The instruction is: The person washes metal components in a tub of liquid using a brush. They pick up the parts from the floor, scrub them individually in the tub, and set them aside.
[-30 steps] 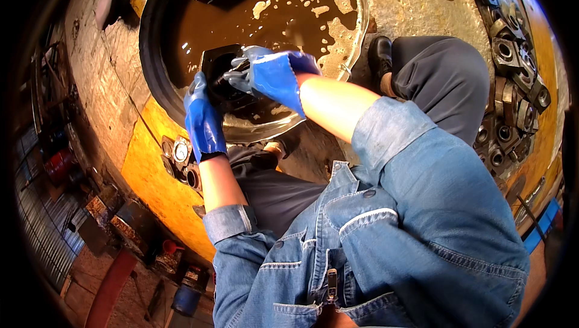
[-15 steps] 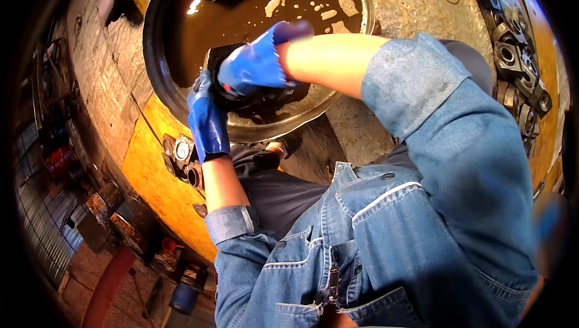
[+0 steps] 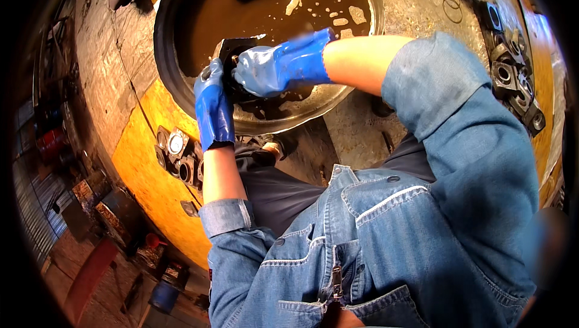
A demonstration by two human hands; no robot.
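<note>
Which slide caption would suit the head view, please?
Blue-gloved hands at a dark part over a round basin of brown liquid.

We look steeply down from a head-worn fisheye on the near side of the round basin (image 3: 283, 122), close enough that its far rim runs out of view.

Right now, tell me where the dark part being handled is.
In the head view, the dark part is left of centre, toward the near side of the basin, between the left hand and right hand.
</note>
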